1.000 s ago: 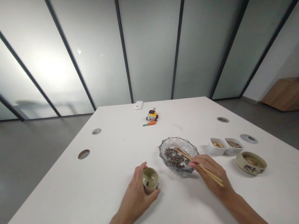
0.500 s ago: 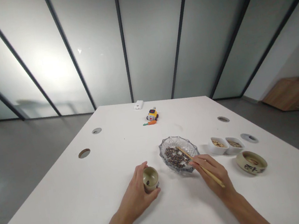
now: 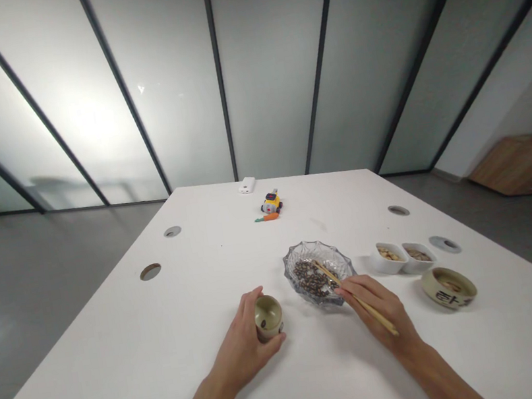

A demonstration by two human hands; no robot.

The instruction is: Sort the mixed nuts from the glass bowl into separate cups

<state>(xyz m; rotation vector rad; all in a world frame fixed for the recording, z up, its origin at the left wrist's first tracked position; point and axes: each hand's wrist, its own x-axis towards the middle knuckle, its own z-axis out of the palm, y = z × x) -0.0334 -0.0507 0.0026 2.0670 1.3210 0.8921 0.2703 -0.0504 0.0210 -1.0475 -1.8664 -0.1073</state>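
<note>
Left hand (image 3: 240, 344) is curled around a small olive-green ceramic cup (image 3: 272, 332). Beside it, dark brown beans (image 3: 309, 276) in a clear scalloped glass bowl (image 3: 337, 258) are apparently being picked with wooden chopsticks (image 3: 328, 273), pinched in the right hand (image 3: 379, 306); tip closure seems required.

Your left hand (image 3: 242, 348) is curled round a green cup (image 3: 268, 307), mouth up; can't tell if its base touches the table (image 3: 193, 350). Your right hand (image 3: 381, 307) grips chopsticks (image 3: 330, 275), tips down inside the glass bowl (image 3: 335, 257), over dark beans (image 3: 308, 276). Too small to tell if they pinch one. Right of the bowl: two white dishes (image 3: 385, 266) side by side, pale bits in each. Just nearer you, a green pot (image 3: 431, 288) with dark lettering. Farther back, a toy car (image 3: 271, 205), a carrot (image 3: 271, 216) just in front, a white box (image 3: 246, 186) near the far edge.
</note>
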